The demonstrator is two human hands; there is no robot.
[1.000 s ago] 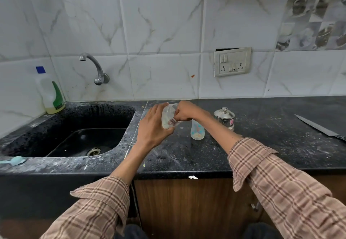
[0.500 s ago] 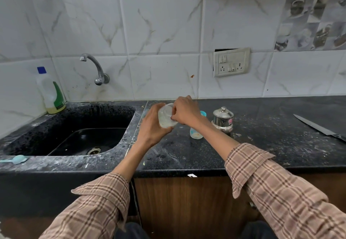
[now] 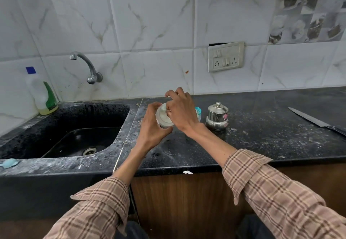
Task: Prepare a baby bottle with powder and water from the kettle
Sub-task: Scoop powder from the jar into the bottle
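The left hand (image 3: 151, 128) cups a clear plastic container (image 3: 163, 118) above the black counter (image 3: 262, 137); the right hand (image 3: 180, 111) pinches its lid edge. Steady the base while twisting. Just beyond the grip stands the baby bottle (image 3: 198, 113), with a steel canister (image 3: 217, 116) beside it.

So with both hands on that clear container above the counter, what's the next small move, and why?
Probably a further twist of its top. The left hand grips the clear container while the right hand curls over its upper end, which suggests the top is being turned. Whether it is loose cannot be seen.
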